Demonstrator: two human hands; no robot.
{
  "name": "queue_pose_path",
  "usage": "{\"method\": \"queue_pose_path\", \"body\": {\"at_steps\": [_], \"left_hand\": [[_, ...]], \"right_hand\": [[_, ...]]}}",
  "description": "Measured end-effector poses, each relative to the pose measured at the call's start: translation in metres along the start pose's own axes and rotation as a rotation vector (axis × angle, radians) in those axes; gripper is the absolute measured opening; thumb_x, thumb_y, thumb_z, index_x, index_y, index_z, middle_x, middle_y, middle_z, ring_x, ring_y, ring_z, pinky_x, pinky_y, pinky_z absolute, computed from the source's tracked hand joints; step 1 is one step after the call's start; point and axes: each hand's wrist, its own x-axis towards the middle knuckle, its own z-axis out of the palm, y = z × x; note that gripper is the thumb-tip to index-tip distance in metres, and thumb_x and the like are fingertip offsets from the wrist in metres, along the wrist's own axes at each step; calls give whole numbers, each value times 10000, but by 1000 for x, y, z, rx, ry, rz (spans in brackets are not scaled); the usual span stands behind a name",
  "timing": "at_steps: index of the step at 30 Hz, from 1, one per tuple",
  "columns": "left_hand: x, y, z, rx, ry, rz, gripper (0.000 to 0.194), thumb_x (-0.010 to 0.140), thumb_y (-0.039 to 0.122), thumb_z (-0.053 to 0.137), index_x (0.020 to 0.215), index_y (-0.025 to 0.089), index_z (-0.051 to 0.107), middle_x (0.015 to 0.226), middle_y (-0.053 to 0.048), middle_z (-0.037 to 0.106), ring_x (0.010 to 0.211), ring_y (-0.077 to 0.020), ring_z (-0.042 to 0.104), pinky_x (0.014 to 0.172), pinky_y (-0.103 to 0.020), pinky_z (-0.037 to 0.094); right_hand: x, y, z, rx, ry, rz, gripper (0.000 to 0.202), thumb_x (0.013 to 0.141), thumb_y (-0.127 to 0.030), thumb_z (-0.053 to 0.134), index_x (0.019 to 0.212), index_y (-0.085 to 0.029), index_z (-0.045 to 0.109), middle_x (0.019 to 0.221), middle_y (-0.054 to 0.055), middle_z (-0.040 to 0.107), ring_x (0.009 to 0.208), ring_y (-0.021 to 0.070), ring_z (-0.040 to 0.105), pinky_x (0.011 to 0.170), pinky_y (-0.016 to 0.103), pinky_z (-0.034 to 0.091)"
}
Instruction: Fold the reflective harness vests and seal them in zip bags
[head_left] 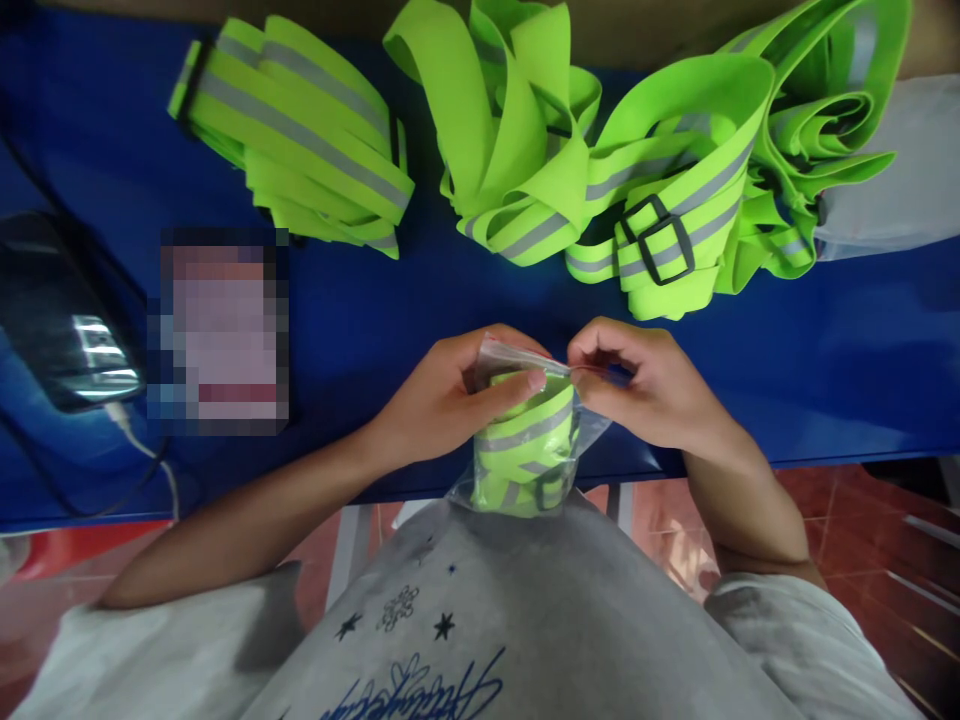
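A small clear plastic bag (pixel 525 470) holds a folded neon-green reflective strap with grey stripes. It rests against my grey shirt at the table's near edge. My left hand (pixel 450 395) grips the bag's upper left side, thumb across the top. My right hand (pixel 649 385) pinches the bag's top edge on the right. Both hands meet at the bag's mouth.
On the blue table (pixel 360 320) lie a folded stack of green reflective straps (pixel 300 130) at back left and a loose pile of straps (pixel 645 150) with a black buckle (pixel 660 238) at back right. A dark device (pixel 60 310) with a cable and a blurred card (pixel 221 330) sit left.
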Motion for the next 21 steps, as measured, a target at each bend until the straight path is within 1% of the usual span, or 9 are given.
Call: {"method": "queue_pose_path", "body": {"at_steps": [2, 3, 7, 11, 14, 16, 18, 21], "left_hand": [[0, -1, 0, -5, 51, 4, 250, 921, 423, 762, 978, 180, 754, 835, -11, 762, 698, -114, 675, 587, -192, 507], [0, -1, 1, -1, 71, 10, 258, 929, 436, 750, 965, 181, 751, 815, -9, 750, 688, -114, 662, 583, -197, 501], [-2, 0, 2, 59, 115, 42, 284, 972, 465, 686, 979, 190, 753, 874, -26, 763, 735, -132, 669, 629, -226, 514], [-4, 8, -3, 99, 61, 13, 323, 1011, 491, 614, 1097, 235, 790, 999, -35, 809, 864, -176, 734, 691, -250, 560], [-3, 14, -11, 108, -1, -11, 341, 1031, 483, 582, 1183, 263, 794, 1127, -28, 818, 1040, -217, 761, 859, -286, 608], [-3, 16, -15, 133, -35, 11, 339, 1037, 473, 573, 1201, 278, 796, 1198, -22, 807, 1124, -235, 752, 951, -312, 606], [-3, 17, -17, 161, -52, 37, 326, 1042, 456, 565, 1201, 294, 800, 1222, -12, 801, 1152, -239, 746, 994, -324, 598], [-3, 15, -15, 163, -30, 64, 314, 1055, 418, 548, 1185, 296, 805, 1193, -5, 809, 1122, -224, 754, 1002, -316, 593]], "right_hand": [[0, 0, -1, 1, 5, -12, 50, 860, -147, 645, 847, -178, 608, 757, -42, 598, 662, 68, 506, 616, 214, 411], [0, 0, -1, 4, 7, -19, 45, 871, -161, 651, 857, -178, 612, 765, -40, 604, 667, 69, 512, 620, 213, 415], [1, 1, -3, 40, -1, -8, 52, 868, -152, 660, 879, -184, 620, 779, -33, 606, 685, 78, 523, 632, 218, 423], [1, 0, -7, 86, -25, 32, 73, 856, -124, 652, 864, -189, 620, 756, -33, 586, 660, 79, 487, 594, 226, 388], [2, -1, -10, 100, -7, 39, 69, 871, -130, 659, 859, -191, 629, 735, -36, 571, 636, 75, 466, 567, 235, 357], [2, -1, -11, 114, 15, 45, 64, 894, -158, 666, 852, -193, 632, 718, -37, 558, 623, 74, 457, 554, 240, 341], [2, -2, -12, 125, 22, 50, 68, 910, -185, 674, 854, -193, 636, 710, -36, 552, 618, 74, 455, 547, 242, 334], [2, -1, -11, 122, 5, 38, 64, 925, -214, 679, 872, -194, 648, 712, -34, 560, 619, 76, 462, 545, 243, 334]]}}
